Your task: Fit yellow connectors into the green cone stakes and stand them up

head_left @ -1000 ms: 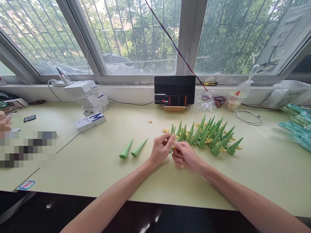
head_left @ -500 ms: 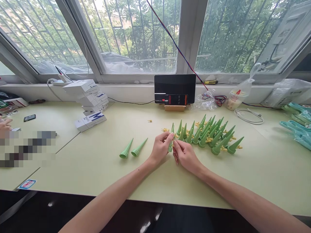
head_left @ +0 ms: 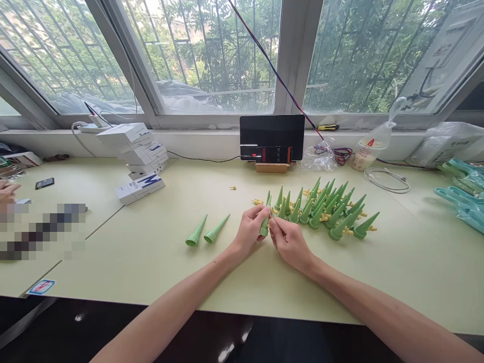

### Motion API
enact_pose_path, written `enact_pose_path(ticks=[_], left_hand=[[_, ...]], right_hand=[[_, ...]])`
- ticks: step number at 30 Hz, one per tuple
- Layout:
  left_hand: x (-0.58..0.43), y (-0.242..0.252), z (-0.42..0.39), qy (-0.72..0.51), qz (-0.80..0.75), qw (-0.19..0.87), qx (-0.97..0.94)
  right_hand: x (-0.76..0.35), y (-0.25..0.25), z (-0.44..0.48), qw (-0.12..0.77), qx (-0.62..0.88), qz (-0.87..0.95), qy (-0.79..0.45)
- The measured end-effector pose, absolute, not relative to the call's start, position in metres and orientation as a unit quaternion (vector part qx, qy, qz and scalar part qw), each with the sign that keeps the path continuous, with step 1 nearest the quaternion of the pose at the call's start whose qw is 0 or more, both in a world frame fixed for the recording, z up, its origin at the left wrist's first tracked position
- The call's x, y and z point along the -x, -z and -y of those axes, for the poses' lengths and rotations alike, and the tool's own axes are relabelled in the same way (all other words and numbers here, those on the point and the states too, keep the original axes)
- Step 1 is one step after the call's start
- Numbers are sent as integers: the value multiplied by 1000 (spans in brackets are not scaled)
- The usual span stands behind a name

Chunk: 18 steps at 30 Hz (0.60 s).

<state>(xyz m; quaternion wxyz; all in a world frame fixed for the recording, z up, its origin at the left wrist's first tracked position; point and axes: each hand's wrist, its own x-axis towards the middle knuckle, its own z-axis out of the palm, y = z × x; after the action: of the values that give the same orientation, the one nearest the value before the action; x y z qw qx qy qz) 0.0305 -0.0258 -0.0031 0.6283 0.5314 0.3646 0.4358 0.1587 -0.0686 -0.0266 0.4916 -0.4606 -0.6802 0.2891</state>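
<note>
My left hand [head_left: 249,229] pinches a green cone spike [head_left: 264,225] above the pale green table [head_left: 159,262]. My right hand [head_left: 289,241] meets it from the right, fingers closed at the spike's base on a small part I cannot make out. Just behind both hands lies a heap of green cone spikes [head_left: 325,212] mixed with small yellow pieces [head_left: 324,218]. Two more green spikes [head_left: 206,232] lie side by side to the left of my left hand.
White boxes [head_left: 139,156] are stacked at the back left; a dark screen [head_left: 272,136] with a phone [head_left: 276,154] stands by the window. A bagged cup [head_left: 365,154], a white cable [head_left: 387,181] and teal clips [head_left: 459,194] sit right. Another person's hand [head_left: 6,191] shows at far left.
My hands have shifted slightly, bringing the spike more upright between them. The heap and the two spikes on the left have not moved.
</note>
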Motion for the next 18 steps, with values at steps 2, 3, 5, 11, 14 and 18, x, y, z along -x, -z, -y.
enact_pose_path(ticks=[2, 3, 5, 11, 14, 18], left_hand=[[-30, 4, 26, -441, -365, 615, -542], [-30, 4, 26, -443, -366, 605, -550], [-29, 6, 26, -448, -370, 582, -569], [-28, 10, 25, -457, -378, 524, -611], [-28, 10, 25, -461, -376, 513, -618], [-29, 10, 24, -460, -376, 510, -622]], right_hand=[[-158, 26, 69, 495, 462, 658, -330], [-158, 26, 70, 496, 460, 648, -350], [-157, 26, 70, 499, 453, 629, -388], [-157, 27, 69, 503, 429, 584, -471], [-158, 27, 68, 504, 423, 576, -484], [-158, 27, 67, 505, 424, 580, -478]])
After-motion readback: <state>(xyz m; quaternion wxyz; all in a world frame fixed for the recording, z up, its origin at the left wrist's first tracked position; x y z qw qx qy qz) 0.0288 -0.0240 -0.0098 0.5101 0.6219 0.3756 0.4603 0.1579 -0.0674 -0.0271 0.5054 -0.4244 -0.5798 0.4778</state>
